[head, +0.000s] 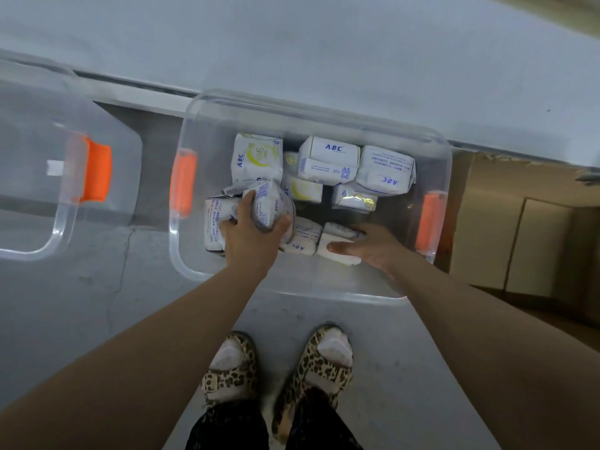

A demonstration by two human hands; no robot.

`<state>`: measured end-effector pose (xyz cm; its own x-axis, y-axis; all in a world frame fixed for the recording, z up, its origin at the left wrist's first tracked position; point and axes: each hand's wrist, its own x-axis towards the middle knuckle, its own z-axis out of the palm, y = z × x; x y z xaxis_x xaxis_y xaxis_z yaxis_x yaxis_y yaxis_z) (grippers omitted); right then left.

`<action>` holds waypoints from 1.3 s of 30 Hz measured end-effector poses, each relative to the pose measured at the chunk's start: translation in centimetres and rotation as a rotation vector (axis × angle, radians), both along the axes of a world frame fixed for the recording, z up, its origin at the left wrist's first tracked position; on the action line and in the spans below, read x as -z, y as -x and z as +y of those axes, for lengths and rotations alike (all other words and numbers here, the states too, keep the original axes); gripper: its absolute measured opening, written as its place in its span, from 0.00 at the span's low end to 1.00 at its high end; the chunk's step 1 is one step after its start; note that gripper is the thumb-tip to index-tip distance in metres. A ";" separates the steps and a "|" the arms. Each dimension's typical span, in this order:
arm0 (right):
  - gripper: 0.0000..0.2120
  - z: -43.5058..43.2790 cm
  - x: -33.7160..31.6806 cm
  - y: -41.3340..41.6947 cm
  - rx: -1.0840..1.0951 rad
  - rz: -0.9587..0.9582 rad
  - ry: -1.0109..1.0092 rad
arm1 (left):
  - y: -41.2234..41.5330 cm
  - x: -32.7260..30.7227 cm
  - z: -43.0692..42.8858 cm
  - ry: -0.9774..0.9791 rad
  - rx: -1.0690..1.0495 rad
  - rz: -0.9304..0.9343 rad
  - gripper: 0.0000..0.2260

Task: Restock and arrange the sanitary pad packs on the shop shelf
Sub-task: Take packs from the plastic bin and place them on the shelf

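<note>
Left hand (pixel 250 237) gripping a white pad pack (pixel 268 203), right hand (pixel 370 248) holding second pack (pixel 334 256) — both inside clear bin (pixel 449 164)

Both bare forearms reach forward and down, nearly parallel, wrists straight. The left grip (pixel 253 235) is palm down, thumb and fingers curled round 1 pack (pixel 268 203), which sits tilted in its grasp. The right grip (pixel 373 248) lies lower, thumb flat across a second pack (pixel 334 238) and fingers hooked over its far edge.
</note>
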<state>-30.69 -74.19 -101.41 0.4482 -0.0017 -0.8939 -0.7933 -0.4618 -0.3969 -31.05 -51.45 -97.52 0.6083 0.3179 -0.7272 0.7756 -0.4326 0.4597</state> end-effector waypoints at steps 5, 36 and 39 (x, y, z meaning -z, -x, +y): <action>0.40 -0.7 -2.5 -0.7 -0.131 0.074 0.012 | 0.1 -0.7 2.3 0.176 0.001 0.066 0.43; 0.28 4.0 -28.8 4.7 0.622 0.167 -0.588 | -0.2 -26.6 8.9 0.533 -0.218 -0.020 0.19; 0.26 5.2 -35.0 5.9 0.743 0.100 -0.683 | -0.6 -32.5 9.1 0.541 -0.214 -0.019 0.24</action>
<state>-36.64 -68.98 -66.42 0.4649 0.2760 -0.8412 -0.8313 0.4629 -0.3075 -30.42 -42.39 -64.99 0.5856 0.0217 -0.8103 0.8096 0.0329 0.5860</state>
